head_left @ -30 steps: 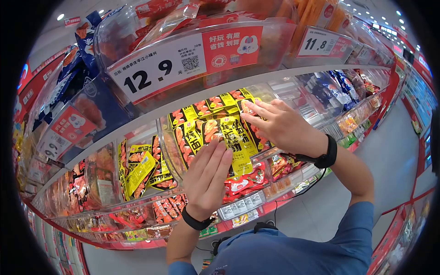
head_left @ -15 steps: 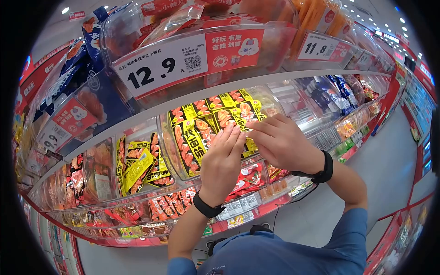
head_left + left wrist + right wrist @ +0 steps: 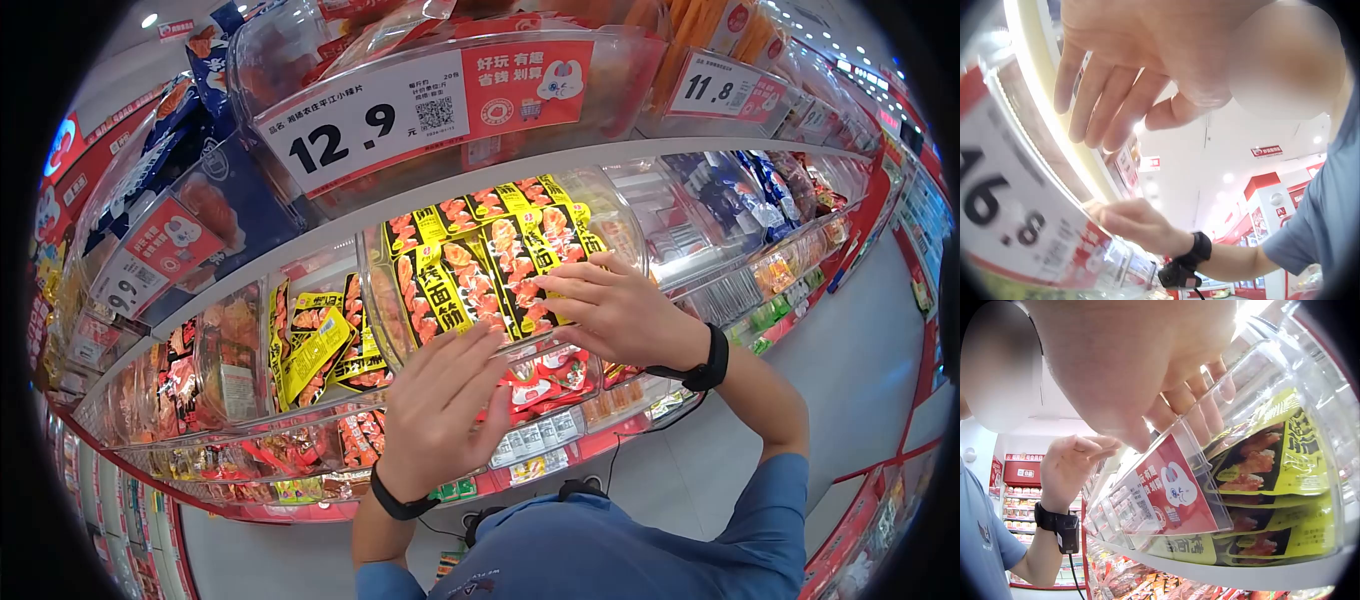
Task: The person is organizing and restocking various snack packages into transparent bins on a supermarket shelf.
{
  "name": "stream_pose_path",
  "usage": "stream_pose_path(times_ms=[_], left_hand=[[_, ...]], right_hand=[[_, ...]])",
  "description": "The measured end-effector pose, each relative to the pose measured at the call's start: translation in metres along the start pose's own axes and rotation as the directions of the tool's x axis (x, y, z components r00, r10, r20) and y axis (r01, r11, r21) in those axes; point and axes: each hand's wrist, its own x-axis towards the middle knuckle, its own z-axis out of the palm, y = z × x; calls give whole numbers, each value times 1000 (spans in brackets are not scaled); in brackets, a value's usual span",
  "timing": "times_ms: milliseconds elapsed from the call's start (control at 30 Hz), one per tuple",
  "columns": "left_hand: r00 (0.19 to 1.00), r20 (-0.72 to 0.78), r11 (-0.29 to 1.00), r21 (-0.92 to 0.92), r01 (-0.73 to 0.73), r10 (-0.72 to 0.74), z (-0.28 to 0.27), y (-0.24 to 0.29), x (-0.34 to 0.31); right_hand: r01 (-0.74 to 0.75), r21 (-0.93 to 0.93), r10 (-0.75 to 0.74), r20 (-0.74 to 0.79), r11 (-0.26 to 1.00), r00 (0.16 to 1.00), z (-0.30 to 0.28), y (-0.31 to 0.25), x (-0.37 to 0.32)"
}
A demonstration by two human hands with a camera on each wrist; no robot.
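Yellow-and-black snack packets [image 3: 515, 255] with red food pictures lie in neat overlapping rows inside a clear plastic bin [image 3: 372, 300]. My right hand [image 3: 628, 312] is at the bin's front right, its extended fingers over the front packets. In the right wrist view its fingers reach past the bin's clear front wall, close to the packets [image 3: 1260, 469]. At the front left corner, my left hand [image 3: 440, 410] holds nothing; its fingers are straight and the thumb stands apart. The left wrist view shows this hand [image 3: 1141, 62] with fingers extended.
Left of the bin, another bin holds loosely piled yellow packets [image 3: 315, 350]. Blue packets [image 3: 765, 195] fill one farther right. An upper shelf with a 12.9 price sign [image 3: 365, 130] overhangs the bins. Red packets [image 3: 548, 385] sit in the tier below. A price card [image 3: 1016, 206] stands near the left wrist.
A packet that lay askew between the hands now lies lined up with the others. Both hands came together over the front packets, then parted; the left hand drew back toward the lower left.
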Motion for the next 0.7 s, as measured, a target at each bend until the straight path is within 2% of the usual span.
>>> stream_pose_path(times_ms=[67,133,233,333,433,467,600,700], left_hand=[[980,-189,981,172,95,-62,-32,-17,-18],[903,-296,908,187,375,-312,-59,-51,-41],[802,-211,730,333,597,-560,-80,-98,-61],[734,53,730,178,660,-677,-88,-108,-67],[726,264,772,214,598,-635,-89,-115,-61],[662,370,754,215,621,-651,-90,-123,-60],[514,537,724,315,613,-669,-95,-134,-53],[390,543,651,457,606,-744,-85,-139,-55]], right_hand=[[-5,5,5,-10,1000,1000,0,2,-2],[-19,7,20,-60,1000,998,1,3,-2],[-18,21,20,-102,1000,995,2,1,4],[3,41,2,-136,999,991,12,0,12],[-34,24,36,-104,999,994,15,-7,22],[-45,47,48,-69,998,996,16,-7,22],[-85,2,85,-18,996,996,17,-6,20],[-91,-15,91,-17,996,996,17,-8,21]])
